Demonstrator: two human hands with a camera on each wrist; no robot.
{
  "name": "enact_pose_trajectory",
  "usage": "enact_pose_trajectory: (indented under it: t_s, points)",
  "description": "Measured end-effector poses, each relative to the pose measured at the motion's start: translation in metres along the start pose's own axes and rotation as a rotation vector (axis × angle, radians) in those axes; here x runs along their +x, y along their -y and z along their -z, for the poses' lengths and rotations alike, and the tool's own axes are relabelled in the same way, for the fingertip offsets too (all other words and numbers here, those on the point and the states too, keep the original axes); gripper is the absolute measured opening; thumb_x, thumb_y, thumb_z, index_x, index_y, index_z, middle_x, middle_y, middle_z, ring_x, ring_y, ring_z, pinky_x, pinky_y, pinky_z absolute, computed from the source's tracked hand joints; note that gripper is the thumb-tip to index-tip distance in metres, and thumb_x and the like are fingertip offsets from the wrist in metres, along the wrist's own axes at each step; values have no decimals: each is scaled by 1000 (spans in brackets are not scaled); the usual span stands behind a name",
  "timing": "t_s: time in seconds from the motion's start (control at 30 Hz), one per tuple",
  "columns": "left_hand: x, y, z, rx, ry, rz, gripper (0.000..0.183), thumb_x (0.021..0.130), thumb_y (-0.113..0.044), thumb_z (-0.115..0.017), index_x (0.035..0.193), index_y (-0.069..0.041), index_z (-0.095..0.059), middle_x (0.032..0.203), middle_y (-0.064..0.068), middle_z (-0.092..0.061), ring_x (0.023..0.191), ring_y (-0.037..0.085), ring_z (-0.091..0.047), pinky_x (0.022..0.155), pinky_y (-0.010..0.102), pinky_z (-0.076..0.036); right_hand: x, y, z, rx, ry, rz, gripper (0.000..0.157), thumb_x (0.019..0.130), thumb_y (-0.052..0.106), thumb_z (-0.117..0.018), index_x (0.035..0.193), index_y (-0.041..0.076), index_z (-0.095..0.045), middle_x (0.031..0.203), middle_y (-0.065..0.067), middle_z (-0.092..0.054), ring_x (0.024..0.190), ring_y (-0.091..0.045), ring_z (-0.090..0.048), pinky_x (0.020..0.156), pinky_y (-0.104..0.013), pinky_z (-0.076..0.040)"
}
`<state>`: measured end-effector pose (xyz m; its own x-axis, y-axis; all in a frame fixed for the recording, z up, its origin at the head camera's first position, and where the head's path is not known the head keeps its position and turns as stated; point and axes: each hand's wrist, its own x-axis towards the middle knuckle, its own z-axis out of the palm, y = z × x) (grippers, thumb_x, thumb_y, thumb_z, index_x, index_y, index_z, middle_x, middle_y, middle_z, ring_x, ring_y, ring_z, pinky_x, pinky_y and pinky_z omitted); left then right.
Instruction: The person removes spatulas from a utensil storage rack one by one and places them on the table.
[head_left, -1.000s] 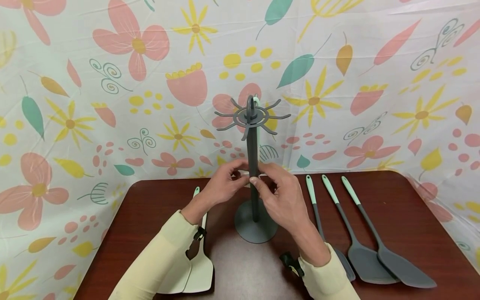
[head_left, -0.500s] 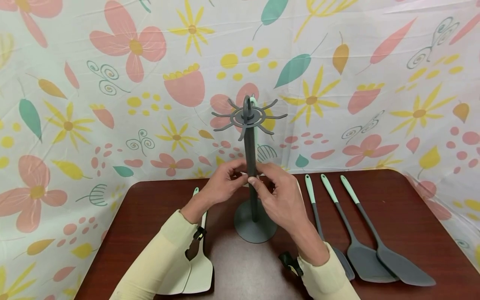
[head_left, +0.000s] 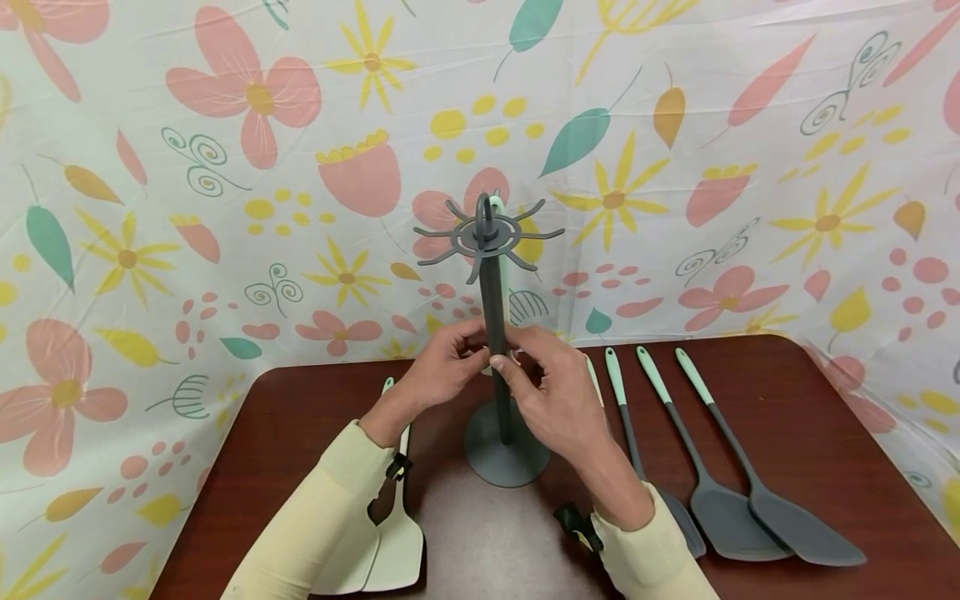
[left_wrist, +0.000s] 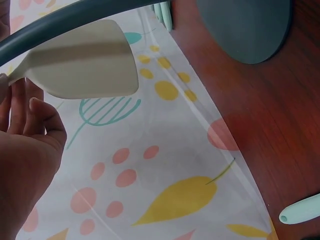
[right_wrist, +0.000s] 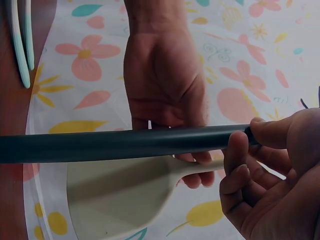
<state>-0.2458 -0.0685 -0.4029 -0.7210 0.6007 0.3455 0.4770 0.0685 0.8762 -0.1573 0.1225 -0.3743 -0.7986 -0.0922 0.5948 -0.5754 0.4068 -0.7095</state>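
A dark grey utensil stand (head_left: 493,292), with a ring of hooks on top and a round base, stands upright on the table. Behind its pole hangs a cream spatula (right_wrist: 120,195), head down, its mint handle end up by the rear hooks. My left hand (head_left: 444,364) reaches round the pole from the left, fingers curled at the spatula's neck. From the other side my right hand (head_left: 558,396) has its thumb against the pole and its fingers bent behind, around the spatula's handle. The pole partly hides both sets of fingertips in the head view.
Two cream spatulas (head_left: 397,546) lie on the brown table (head_left: 480,542) at left, partly under the left sleeve. Several utensils with mint handles lie at right, including grey spatulas (head_left: 731,521). A flower-patterned cloth (head_left: 375,275) hangs close behind the stand.
The head view has shifted slightly, so everything sits a little further left. Both hands keep their place at the pole and the spatula.
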Motion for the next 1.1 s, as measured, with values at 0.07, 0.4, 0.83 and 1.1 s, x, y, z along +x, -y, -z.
enact_pose_trajectory:
  t_s: [0.07,0.4,0.83,1.1]
  points:
    - [1,0,0,-12,8,1,24,110,-5,-57,127,-11,-72,108,7,-77,87,24,-70,74,34,-56,0,0,0,-1,2,-3,28,99,13,-77,127,16,-77,90,7,-65,72,-13,-55,59,-30,-46]
    - [5,3,5,-129,64,-30,26,110,-12,-58,132,-4,-69,111,18,-73,94,24,-72,87,44,-59,0,1,0,4,8,-10,28,99,13,-77,127,16,-77,87,6,-63,72,-14,-54,58,-31,-46]
    - [7,5,6,-223,114,-31,31,109,-19,-60,135,-2,-64,115,26,-71,100,26,-73,89,38,-60,1,1,0,13,9,-10,27,99,12,-77,126,16,-77,86,6,-61,73,-13,-54,58,-31,-44]
    - [8,7,8,-240,97,-37,27,109,-13,-60,134,-4,-66,117,29,-71,106,31,-74,95,43,-60,0,1,0,25,10,-25,32,99,12,-77,131,16,-76,92,7,-67,72,-16,-57,58,-31,-47]
